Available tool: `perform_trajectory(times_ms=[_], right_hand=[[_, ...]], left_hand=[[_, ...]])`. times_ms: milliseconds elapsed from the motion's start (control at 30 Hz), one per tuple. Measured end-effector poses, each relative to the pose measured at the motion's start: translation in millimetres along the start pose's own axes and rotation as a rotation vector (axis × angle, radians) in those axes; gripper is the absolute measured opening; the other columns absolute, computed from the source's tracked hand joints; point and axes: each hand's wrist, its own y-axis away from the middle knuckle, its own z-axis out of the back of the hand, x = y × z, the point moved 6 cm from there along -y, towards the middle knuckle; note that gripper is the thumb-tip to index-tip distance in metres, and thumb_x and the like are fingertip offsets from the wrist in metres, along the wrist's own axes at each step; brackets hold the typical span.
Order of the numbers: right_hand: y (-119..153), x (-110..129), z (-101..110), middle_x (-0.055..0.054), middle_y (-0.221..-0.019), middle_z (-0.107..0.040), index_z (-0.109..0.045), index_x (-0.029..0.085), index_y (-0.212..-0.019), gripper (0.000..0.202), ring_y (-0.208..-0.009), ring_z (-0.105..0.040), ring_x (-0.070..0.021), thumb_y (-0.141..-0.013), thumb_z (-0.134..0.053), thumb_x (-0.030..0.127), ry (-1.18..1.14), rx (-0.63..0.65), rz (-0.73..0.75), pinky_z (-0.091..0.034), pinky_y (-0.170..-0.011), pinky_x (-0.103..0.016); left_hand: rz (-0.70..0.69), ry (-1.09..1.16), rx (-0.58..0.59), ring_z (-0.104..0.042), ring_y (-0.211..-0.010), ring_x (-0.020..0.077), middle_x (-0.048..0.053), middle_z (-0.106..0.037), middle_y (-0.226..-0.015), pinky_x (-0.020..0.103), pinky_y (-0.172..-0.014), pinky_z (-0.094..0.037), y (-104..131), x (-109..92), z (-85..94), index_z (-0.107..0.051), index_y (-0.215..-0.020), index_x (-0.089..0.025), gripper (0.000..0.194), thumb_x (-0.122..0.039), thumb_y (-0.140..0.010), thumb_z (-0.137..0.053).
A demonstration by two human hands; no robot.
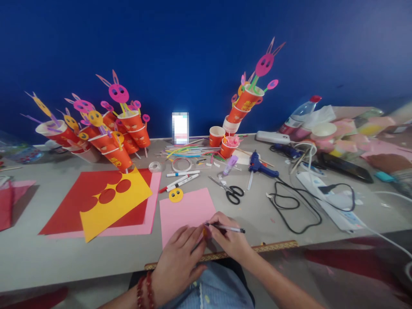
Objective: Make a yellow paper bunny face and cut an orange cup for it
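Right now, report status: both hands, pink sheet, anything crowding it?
Right hand gripping pen. Left hand spread over pink sheet's near part. Yellow smiley disc overlaps sheet's far edge; scissors nearby, off the sheet.

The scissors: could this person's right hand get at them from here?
Probably yes: the right hand is close to the scissors, and nothing visible blocks the way. It holds a pen, though, so it would likely have to put that down first.

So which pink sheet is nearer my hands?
The pink sheet with the yellow smiley disc at its far edge; the other pink sheet lies left, mostly covered by the red sheet.
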Motion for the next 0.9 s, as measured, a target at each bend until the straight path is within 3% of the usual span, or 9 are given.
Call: perform_trajectory(times_ms=[900], right_hand=[[-2.2, 3.1, -0.3, 0.001, -0.07, -0.06, -0.055, 0.022, -0.087, 0.009, -0.061, -0.056, -0.0151, -0.093, -0.049, 0.02, 0.005, 0.013, 0.014, -0.041, -0.06, -0.025]], left_hand=[[-0.017, -0.013, 0.023, -0.049, -0.127, 0.0249, 0.009, -0.057, -0.141, 0.041, -0.111, -0.031, -0.4, -1.0, 0.4, -0.056, -0.131, -0.019, 0.052, -0.056, -0.096, -0.049]])
